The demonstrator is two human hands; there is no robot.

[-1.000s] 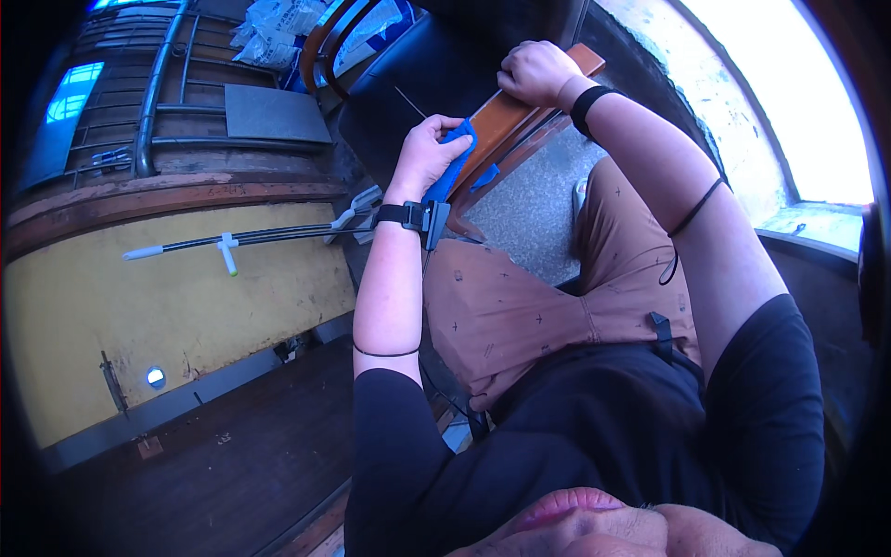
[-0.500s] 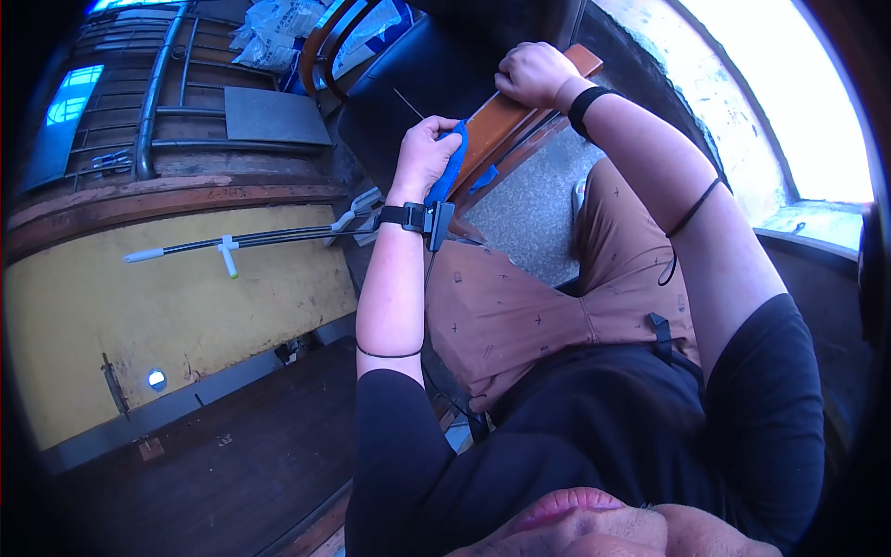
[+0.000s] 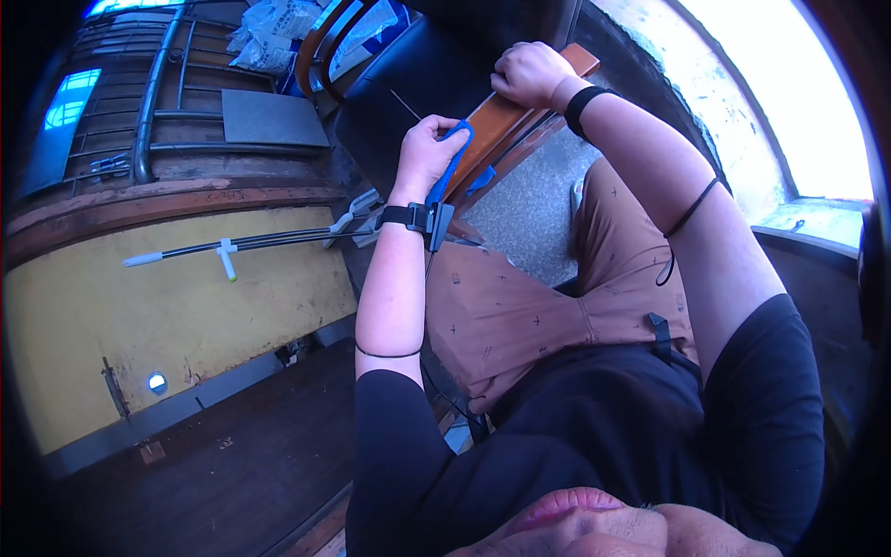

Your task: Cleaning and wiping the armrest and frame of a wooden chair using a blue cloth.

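My left hand (image 3: 427, 156) pinches a blue cloth (image 3: 449, 167) between thumb and fingers, at the near end of a brown wooden chair armrest (image 3: 490, 128). The cloth runs over that end, and another blue bit of it shows on the armrest's right side. Farther along, my right hand (image 3: 531, 74) is closed over the armrest close to its far end. Its fingertips are hidden from this angle. A dark padded seat (image 3: 385, 88) lies just beyond the armrest, with a thin dark rod above it near my left hand.
To the left stands a yellow board (image 3: 186, 288) with a thin rod with white fittings (image 3: 227, 249) over it. Metal tube racks (image 3: 147, 102) and a grey panel (image 3: 274, 118) fill the upper left, beside white plastic bags (image 3: 274, 32). A bright window (image 3: 789, 84) is at the right.
The blue cloth under my left hand has shifted slightly and looks narrower along the armrest's edge. My right hand has barely moved, and both keep their hold.
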